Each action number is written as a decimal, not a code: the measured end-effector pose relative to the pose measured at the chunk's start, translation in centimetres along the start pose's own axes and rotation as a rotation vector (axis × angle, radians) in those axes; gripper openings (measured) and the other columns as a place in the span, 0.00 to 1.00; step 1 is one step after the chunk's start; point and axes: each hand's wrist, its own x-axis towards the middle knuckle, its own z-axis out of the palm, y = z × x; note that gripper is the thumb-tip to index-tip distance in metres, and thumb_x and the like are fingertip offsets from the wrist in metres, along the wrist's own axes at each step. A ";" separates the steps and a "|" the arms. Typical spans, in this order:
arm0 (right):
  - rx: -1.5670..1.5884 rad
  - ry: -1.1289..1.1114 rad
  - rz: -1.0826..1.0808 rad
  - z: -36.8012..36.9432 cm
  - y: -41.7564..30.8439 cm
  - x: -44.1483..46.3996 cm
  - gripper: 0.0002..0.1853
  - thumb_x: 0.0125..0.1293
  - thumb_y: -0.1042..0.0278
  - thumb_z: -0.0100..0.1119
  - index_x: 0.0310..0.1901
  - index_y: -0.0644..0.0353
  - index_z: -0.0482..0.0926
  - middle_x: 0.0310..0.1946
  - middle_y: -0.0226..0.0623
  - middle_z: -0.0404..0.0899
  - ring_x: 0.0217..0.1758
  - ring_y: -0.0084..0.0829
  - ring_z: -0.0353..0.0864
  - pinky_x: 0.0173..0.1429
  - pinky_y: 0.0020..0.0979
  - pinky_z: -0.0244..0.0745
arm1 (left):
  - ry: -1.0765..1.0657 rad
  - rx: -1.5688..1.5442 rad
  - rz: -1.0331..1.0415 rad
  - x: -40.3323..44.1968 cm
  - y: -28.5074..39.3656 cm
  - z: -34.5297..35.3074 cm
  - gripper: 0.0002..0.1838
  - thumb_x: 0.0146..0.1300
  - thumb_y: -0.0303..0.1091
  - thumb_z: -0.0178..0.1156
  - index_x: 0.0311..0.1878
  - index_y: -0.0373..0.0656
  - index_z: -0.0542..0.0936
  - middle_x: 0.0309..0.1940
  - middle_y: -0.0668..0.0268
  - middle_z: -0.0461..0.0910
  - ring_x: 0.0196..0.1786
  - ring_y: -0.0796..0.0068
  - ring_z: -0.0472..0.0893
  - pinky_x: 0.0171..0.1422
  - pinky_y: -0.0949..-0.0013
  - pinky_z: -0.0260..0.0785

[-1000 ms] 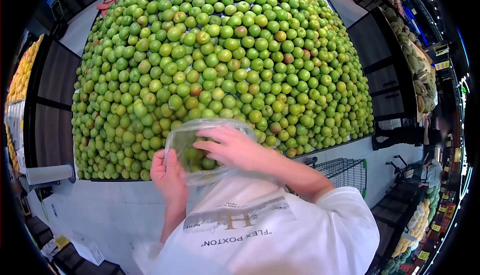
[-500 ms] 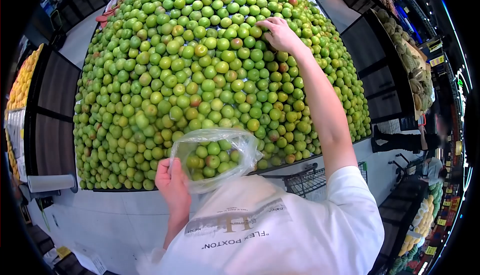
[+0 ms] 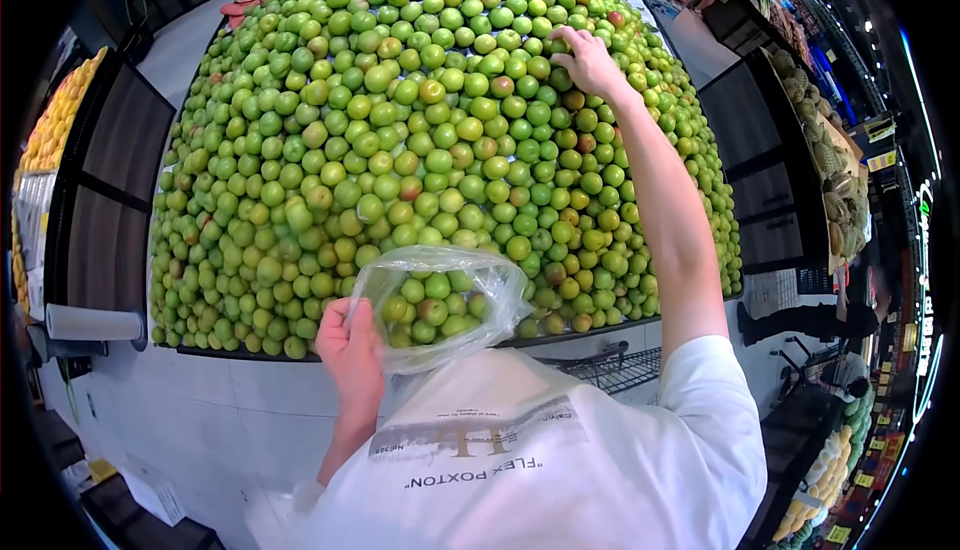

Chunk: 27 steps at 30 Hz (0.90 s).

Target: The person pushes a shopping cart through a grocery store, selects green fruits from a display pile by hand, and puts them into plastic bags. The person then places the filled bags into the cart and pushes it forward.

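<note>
My left hand (image 3: 352,350) pinches the rim of a clear plastic bag (image 3: 450,342) at its left side. The bag's mouth gapes upward, with several green fruits (image 3: 432,311) inside. My right arm reaches far over a broad heap of round green fruit (image 3: 385,140), some tinged yellow or red. Near the upper right of the heap, my right hand (image 3: 590,62) rests on the fruit with its fingers curved and apart. No fruit shows between its fingers.
A shopping cart (image 3: 625,368) stands right of the bag, partly behind my arm. A plastic roll (image 3: 95,324) lies at the left. Dark stands hold yellow fruit (image 3: 62,120) at the left and spiky fruit (image 3: 835,160) at the right. A person (image 3: 815,322) is at the right.
My right hand has left the bag and gone up and right to the heap. The bag's mouth is now uncovered. My left hand still holds its rim.
</note>
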 end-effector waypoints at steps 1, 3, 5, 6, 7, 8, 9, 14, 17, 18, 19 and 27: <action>0.104 0.139 -0.013 0.2 -0.4 -0.4 0.20 0.72 0.61 0.63 0.63 0.45 0.75 0.57 0.49 0.79 0.65 0.54 0.73 0.70 0.49 0.70 | -0.005 -0.011 0.006 0.0 0.0 -0.1 0.05 0.77 0.32 0.60 0.43 0.42 0.78 0.25 0.82 0.72 0.25 0.94 0.60 0.28 0.82 0.49; 0.417 0.233 0.017 -1.1 -3.9 -2.7 0.19 0.73 0.64 0.61 0.63 0.51 0.75 0.54 0.47 0.81 0.59 0.46 0.79 0.67 0.42 0.73 | -0.002 -0.003 0.000 -0.2 0.3 -0.1 0.05 0.77 0.32 0.60 0.44 0.41 0.78 0.26 0.82 0.72 0.25 0.94 0.60 0.29 0.82 0.49; 0.635 -0.034 0.032 -3.8 -10.8 -7.4 0.19 0.75 0.68 0.59 0.65 0.53 0.74 0.54 0.37 0.81 0.60 0.31 0.78 0.65 0.34 0.74 | -0.004 0.003 -0.006 0.0 0.4 0.1 0.05 0.77 0.32 0.60 0.44 0.41 0.78 0.26 0.81 0.72 0.26 0.95 0.61 0.29 0.82 0.49; 0.785 -0.128 -0.153 -3.1 -12.7 -9.8 0.18 0.75 0.70 0.57 0.65 0.54 0.74 0.57 0.37 0.80 0.61 0.32 0.78 0.67 0.35 0.73 | 0.008 0.011 0.012 0.1 0.3 0.2 0.05 0.77 0.32 0.60 0.44 0.42 0.78 0.26 0.81 0.72 0.26 0.95 0.61 0.29 0.82 0.49; 0.778 -0.195 -0.281 -3.3 -15.6 -12.8 0.18 0.75 0.71 0.58 0.64 0.54 0.74 0.59 0.37 0.79 0.62 0.34 0.78 0.68 0.37 0.73 | 0.018 0.018 0.029 0.2 0.2 0.5 0.05 0.77 0.31 0.60 0.44 0.42 0.78 0.26 0.81 0.72 0.26 0.95 0.61 0.29 0.82 0.48; 0.839 -0.341 -0.390 -3.3 -18.1 -15.5 0.20 0.72 0.72 0.60 0.65 0.53 0.75 0.60 0.36 0.79 0.63 0.36 0.78 0.70 0.38 0.72 | 0.021 0.020 0.024 0.2 0.1 0.7 0.05 0.77 0.31 0.60 0.44 0.42 0.78 0.26 0.81 0.72 0.26 0.95 0.61 0.29 0.82 0.48; 0.885 -0.532 -0.416 -2.6 -20.0 -17.9 0.21 0.69 0.73 0.63 0.63 0.53 0.76 0.56 0.37 0.79 0.63 0.39 0.77 0.70 0.39 0.71 | 0.015 0.006 0.027 0.2 0.2 0.8 0.05 0.77 0.31 0.60 0.44 0.42 0.78 0.26 0.81 0.72 0.25 0.95 0.61 0.29 0.82 0.48; 0.577 -0.441 -0.435 2.1 -26.3 -25.1 0.29 0.63 0.77 0.63 0.67 0.48 0.75 0.61 0.39 0.74 0.66 0.44 0.72 0.70 0.43 0.69 | 0.003 -0.012 -0.002 -0.4 0.7 1.3 0.05 0.77 0.32 0.60 0.44 0.42 0.78 0.25 0.82 0.72 0.25 0.95 0.60 0.28 0.82 0.47; 0.348 -0.244 -0.450 4.1 -26.3 -26.0 0.35 0.60 0.78 0.59 0.71 0.45 0.73 0.70 0.42 0.67 0.71 0.49 0.69 0.72 0.46 0.68 | -0.007 -0.025 0.003 -0.6 0.9 1.6 0.05 0.77 0.32 0.60 0.44 0.42 0.78 0.24 0.81 0.71 0.24 0.94 0.61 0.27 0.82 0.48; 0.351 -0.243 -0.441 4.1 -26.0 -26.2 0.35 0.60 0.78 0.59 0.71 0.45 0.73 0.70 0.42 0.67 0.71 0.49 0.69 0.72 0.46 0.68 | 0.018 -0.037 0.004 -0.6 0.9 1.6 0.05 0.77 0.32 0.60 0.44 0.42 0.78 0.24 0.81 0.70 0.23 0.94 0.61 0.25 0.82 0.48; 0.357 -0.258 -0.435 4.0 -25.6 -26.3 0.36 0.59 0.77 0.59 0.72 0.45 0.71 0.72 0.45 0.65 0.72 0.53 0.67 0.72 0.50 0.67 | 0.043 -0.050 0.003 -0.7 0.9 1.6 0.04 0.76 0.32 0.61 0.44 0.43 0.78 0.23 0.81 0.70 0.22 0.94 0.61 0.24 0.82 0.48; 0.291 -0.210 -0.407 2.9 -21.3 -24.8 0.30 0.66 0.71 0.63 0.71 0.48 0.72 0.62 0.49 0.75 0.60 0.52 0.81 0.60 0.45 0.80 | 0.101 -0.046 0.025 0.2 0.1 -0.1 0.04 0.76 0.31 0.61 0.43 0.43 0.78 0.20 0.80 0.68 0.18 0.93 0.59 0.20 0.81 0.46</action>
